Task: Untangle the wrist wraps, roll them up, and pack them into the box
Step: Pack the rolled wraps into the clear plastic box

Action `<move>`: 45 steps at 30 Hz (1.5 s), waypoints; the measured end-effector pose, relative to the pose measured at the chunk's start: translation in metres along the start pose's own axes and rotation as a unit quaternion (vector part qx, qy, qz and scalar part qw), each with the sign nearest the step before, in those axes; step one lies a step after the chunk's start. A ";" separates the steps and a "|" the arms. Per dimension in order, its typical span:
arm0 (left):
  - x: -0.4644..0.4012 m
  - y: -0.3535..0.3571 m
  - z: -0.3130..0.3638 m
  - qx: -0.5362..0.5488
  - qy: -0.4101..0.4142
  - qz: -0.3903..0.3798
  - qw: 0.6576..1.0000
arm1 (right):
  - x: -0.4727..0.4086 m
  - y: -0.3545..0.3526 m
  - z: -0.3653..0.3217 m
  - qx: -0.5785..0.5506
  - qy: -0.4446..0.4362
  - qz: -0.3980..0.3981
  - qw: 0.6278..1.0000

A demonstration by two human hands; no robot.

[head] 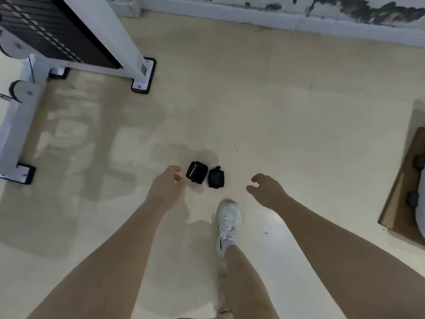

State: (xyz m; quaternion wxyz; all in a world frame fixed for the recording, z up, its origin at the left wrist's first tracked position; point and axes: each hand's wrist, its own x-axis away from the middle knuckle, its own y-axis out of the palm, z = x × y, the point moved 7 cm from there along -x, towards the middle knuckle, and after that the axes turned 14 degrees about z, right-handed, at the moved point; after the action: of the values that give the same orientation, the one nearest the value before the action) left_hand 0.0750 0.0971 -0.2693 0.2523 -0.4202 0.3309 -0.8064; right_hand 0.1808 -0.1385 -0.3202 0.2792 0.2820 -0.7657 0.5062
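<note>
Glossy cream gym floor (pixel 276 111) — two black rolled fabric wrist wraps (pixel 204 174) touching. Our left hand (pixel 166 187) and right hand (pixel 268 191) hover empty, fingers loose. We judge them light, soft — pinch across each roll.

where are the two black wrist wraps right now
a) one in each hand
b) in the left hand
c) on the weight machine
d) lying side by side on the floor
d: both wrist wraps lie rolled, side by side on the floor, between the empty left hand and right hand.

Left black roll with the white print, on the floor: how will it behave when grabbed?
The printed wrist wrap roll is fabric, so probably light and squashy. It looks tightly rolled, so it should lift whole, though a loose end might unwind. Resting on its side, it may roll if nudged.
</note>
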 end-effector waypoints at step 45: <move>-0.118 -0.074 0.164 -0.068 0.154 -0.187 0.968 | 0.001 -0.126 -0.120 -0.248 0.035 0.136 0.958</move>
State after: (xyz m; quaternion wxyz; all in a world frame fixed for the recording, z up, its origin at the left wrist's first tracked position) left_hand 0.2647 0.1735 -0.2040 0.0143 -0.3613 0.3356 -0.8698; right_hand 0.2875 -0.0682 -0.2015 0.2960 0.0790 -0.8880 0.3428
